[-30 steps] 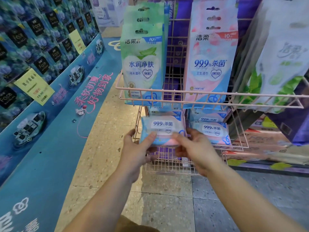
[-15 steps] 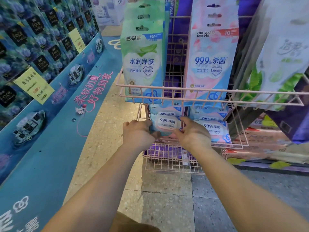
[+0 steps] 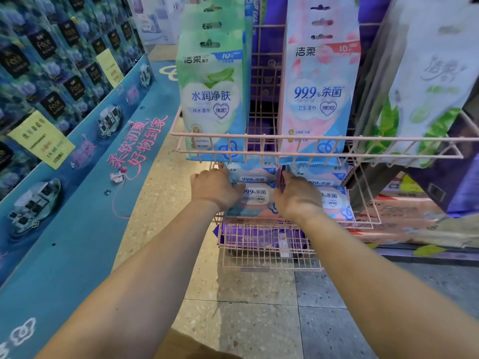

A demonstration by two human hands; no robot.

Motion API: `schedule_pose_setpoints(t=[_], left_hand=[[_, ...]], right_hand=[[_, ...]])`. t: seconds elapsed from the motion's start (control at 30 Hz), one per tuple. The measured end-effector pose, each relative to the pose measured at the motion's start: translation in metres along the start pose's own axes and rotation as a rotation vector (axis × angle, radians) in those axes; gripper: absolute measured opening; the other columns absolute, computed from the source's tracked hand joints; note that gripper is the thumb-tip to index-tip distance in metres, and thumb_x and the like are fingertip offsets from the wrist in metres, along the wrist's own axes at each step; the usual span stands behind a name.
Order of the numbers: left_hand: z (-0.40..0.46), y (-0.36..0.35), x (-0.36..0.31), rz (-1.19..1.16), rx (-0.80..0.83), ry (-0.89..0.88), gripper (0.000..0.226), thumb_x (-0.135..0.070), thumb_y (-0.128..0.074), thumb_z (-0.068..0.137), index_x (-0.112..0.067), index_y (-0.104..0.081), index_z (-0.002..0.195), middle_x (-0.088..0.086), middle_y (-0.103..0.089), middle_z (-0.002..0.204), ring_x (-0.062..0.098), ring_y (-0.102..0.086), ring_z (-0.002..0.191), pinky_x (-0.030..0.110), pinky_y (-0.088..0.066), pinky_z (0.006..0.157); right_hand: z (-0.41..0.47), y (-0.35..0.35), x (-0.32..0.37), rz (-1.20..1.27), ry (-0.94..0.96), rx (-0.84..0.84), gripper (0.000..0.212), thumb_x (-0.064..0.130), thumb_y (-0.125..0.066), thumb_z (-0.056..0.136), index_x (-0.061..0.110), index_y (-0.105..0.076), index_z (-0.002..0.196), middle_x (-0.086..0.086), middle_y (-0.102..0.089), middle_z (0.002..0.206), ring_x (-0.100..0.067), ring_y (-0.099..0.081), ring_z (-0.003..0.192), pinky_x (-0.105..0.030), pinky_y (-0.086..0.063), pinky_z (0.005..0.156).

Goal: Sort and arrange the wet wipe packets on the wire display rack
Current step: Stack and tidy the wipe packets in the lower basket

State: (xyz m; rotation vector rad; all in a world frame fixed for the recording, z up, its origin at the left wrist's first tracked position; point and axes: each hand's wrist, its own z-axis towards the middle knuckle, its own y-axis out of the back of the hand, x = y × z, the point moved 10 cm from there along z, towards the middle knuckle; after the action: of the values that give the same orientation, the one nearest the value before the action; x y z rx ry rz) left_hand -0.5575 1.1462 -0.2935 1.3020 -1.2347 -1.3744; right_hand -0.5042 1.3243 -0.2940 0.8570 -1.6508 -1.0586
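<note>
Reaching into the middle basket (image 3: 363, 200) of the pink wire rack (image 3: 261, 81), both hands close on one wet wipe packet (image 3: 255, 200). The left hand (image 3: 215, 189) grips the packet's left end with its fingers curled over the edge, and the right hand (image 3: 298, 196) grips the right end, its thumb pointing up toward the upper basket (image 3: 311, 137). The packet lies flat between the two hands, at the front left of the middle basket, its "99.9%" label facing up. Just behind it another packet (image 3: 252, 174) of the same kind sits in the basket, and to the right of the right hand lie two more packets (image 3: 333, 193), one behind the other. Above the middle basket, a green hanging pack (image 3: 212, 99) and a pink hanging pack (image 3: 320, 94) dangle from the rack, their lower ends dipping behind the upper basket's front wires. Below the middle basket, the bottom basket (image 3: 269, 247) holds purple packs (image 3: 248, 238) whose details are blurred.
</note>
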Motion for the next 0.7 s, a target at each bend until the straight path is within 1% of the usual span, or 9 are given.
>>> schedule_pose_setpoints(t=[0.13,0.23,0.33,0.4,0.43,0.47,0.53,0.6,0.7], left_hand=[[0.005,-0.002,-0.016,-0.081,-0.047,-0.074,0.044,-0.054,-0.05,0.083,-0.015,-0.057,0.102,0.008,-0.065,0.108,0.03,-0.058,0.104,0.039,-0.034,0.085],[0.006,-0.006,-0.013,-0.048,0.0,-0.076,0.049,-0.059,-0.05,0.083,-0.014,-0.056,0.103,0.008,-0.064,0.107,0.029,-0.058,0.103,0.039,-0.034,0.088],[0.003,0.005,-0.005,0.012,-0.055,-0.058,0.051,-0.063,-0.047,0.082,-0.018,-0.057,0.102,0.006,-0.065,0.109,0.029,-0.057,0.105,0.04,-0.033,0.088],[-0.007,0.01,0.004,0.031,-0.081,-0.015,0.057,-0.068,-0.043,0.081,-0.02,-0.055,0.11,0.005,-0.066,0.108,0.029,-0.057,0.106,0.04,-0.031,0.09],[-0.015,0.006,0.006,0.046,-0.048,0.005,0.062,-0.071,-0.041,0.08,-0.02,-0.051,0.115,0.003,-0.066,0.105,0.027,-0.058,0.105,0.041,-0.031,0.092],[-0.024,-0.003,0.006,0.042,0.006,0.025,0.066,-0.073,-0.04,0.079,-0.021,-0.047,0.118,0.001,-0.066,0.102,0.025,-0.059,0.103,0.042,-0.031,0.095],[-0.044,-0.027,0.003,-0.075,0.089,0.067,0.067,-0.07,-0.045,0.077,-0.026,-0.039,0.127,-0.006,-0.066,0.098,0.019,-0.06,0.104,0.046,-0.029,0.103],[-0.054,-0.037,-0.004,-0.209,0.06,0.077,0.067,-0.062,-0.049,0.076,-0.032,-0.033,0.134,-0.009,-0.067,0.106,0.016,-0.059,0.11,0.049,-0.02,0.11],[-0.053,-0.036,-0.006,-0.284,0.076,0.096,0.06,-0.056,-0.052,0.079,-0.04,-0.033,0.134,-0.011,-0.065,0.117,0.014,-0.055,0.12,0.05,-0.01,0.116]], right_hand=[[-0.006,0.009,-0.015,-0.004,-0.026,-0.045,0.044,0.037,-0.032,0.099,0.025,-0.041,0.139,-0.011,-0.062,0.123,-0.034,-0.058,0.112,-0.038,-0.047,0.088],[-0.009,0.015,-0.032,0.003,-0.053,-0.093,0.047,0.035,-0.042,0.095,0.026,-0.041,0.141,-0.011,-0.056,0.13,-0.032,-0.052,0.119,-0.038,-0.043,0.094],[-0.018,0.027,-0.063,0.047,-0.144,-0.194,0.048,0.038,-0.052,0.089,0.028,-0.046,0.136,-0.011,-0.052,0.13,-0.032,-0.045,0.121,-0.038,-0.038,0.098],[-0.029,0.035,-0.09,0.085,-0.204,-0.304,0.054,0.041,-0.06,0.084,0.021,-0.048,0.132,-0.014,-0.051,0.129,-0.035,-0.044,0.121,-0.04,-0.036,0.101],[-0.033,0.036,-0.102,0.111,-0.225,-0.339,0.057,0.042,-0.062,0.082,0.017,-0.047,0.131,-0.015,-0.052,0.128,-0.036,-0.045,0.121,-0.042,-0.036,0.102],[-0.035,0.034,-0.112,0.136,-0.249,-0.33,0.062,0.044,-0.062,0.081,0.015,-0.045,0.133,-0.016,-0.054,0.128,-0.037,-0.047,0.12,-0.042,-0.038,0.101],[-0.033,0.022,-0.121,0.161,-0.271,-0.244,0.068,0.049,-0.06,0.082,0.017,-0.039,0.138,-0.016,-0.059,0.125,-0.036,-0.054,0.116,-0.041,-0.042,0.096],[-0.029,0.014,-0.118,0.162,-0.245,-0.185,0.073,0.054,-0.059,0.082,0.023,-0.033,0.143,-0.013,-0.061,0.124,-0.034,-0.058,0.114,-0.039,-0.046,0.094],[-0.023,0.009,-0.118,0.17,-0.244,-0.125,0.078,0.06,-0.058,0.08,0.03,-0.027,0.145,-0.009,-0.058,0.13,-0.032,-0.057,0.118,-0.04,-0.047,0.097]])
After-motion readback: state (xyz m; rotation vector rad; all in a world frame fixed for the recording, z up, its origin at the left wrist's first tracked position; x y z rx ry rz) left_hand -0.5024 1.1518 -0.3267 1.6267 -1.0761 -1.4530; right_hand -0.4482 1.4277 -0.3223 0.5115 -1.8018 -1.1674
